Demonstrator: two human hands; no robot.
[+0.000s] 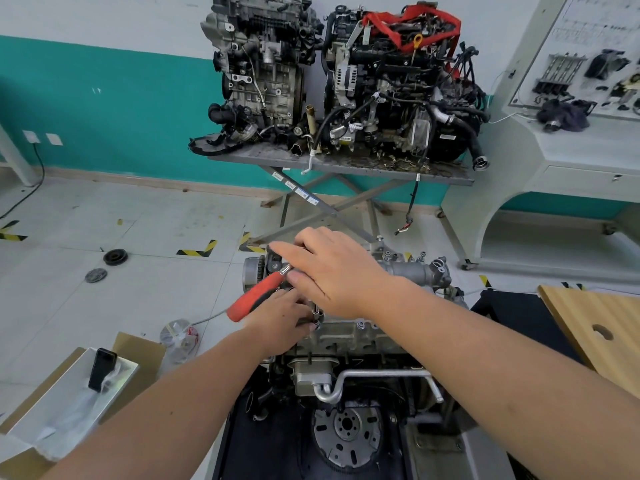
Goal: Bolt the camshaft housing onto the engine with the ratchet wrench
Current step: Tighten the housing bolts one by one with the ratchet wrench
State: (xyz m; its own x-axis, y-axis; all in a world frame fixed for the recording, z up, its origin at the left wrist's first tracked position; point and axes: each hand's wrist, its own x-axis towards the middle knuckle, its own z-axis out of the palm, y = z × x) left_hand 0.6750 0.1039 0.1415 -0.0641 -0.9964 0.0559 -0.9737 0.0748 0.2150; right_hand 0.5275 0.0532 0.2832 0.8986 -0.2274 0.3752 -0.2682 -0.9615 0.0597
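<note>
Head view: the camshaft housing [349, 329] sits on top of the engine [346, 368], directly ahead of the person, its long axis running left to right; the ratchet wrench [258, 295] lies aslant over its left end, red handle pointing down-left, head hidden under the right hand [332, 268]. The right hand rests flat over the wrench head, fingers nearly straight, gripping nothing visible. The left hand [282, 323], nearer the handle, curls its fingers beside a bolt [316, 311]; whether it pinches it I cannot tell.
</note>
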